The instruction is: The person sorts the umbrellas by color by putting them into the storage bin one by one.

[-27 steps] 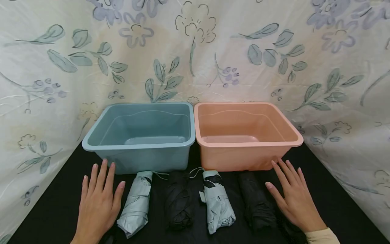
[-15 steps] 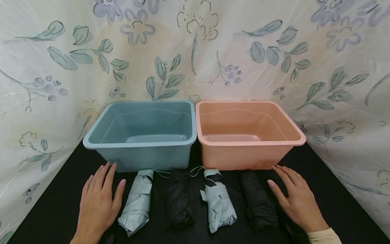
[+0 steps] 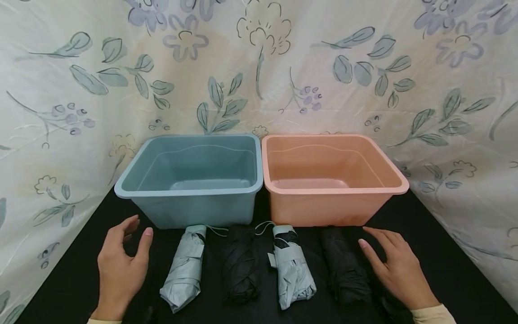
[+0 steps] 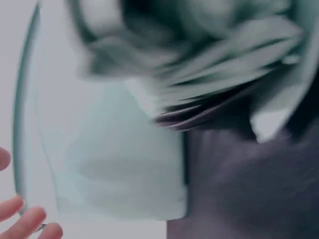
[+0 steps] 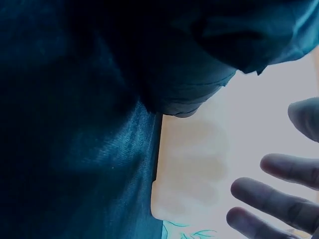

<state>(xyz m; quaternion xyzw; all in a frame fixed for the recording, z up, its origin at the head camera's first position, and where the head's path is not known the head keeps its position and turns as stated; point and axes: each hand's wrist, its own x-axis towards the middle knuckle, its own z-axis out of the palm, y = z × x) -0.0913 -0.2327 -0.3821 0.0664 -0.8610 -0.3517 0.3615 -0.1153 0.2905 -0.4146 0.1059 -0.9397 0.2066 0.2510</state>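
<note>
Facing you, the blue tub (image 3: 194, 210) and the orange tub (image 3: 319, 208) stand side by side. In front of them lie, left to right, the first grey umbrella (image 3: 184, 270), the first black umbrella (image 3: 241, 270), the second grey umbrella (image 3: 294, 274) and the second black umbrella (image 3: 346, 270), all folded. Each likely handles as light, slippery cloth over a stiffer core; grip round the middle. Your left hand (image 3: 121, 267) and right hand (image 3: 398, 267) flank the row, fingers loosely bent, gripping nothing. The small white tag (image 3: 272, 260) looks too flimsy to pull.

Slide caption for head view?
Left hand and right hand flank two pale bundles and two black bundles in front of a blue bin and peach bin.
</note>
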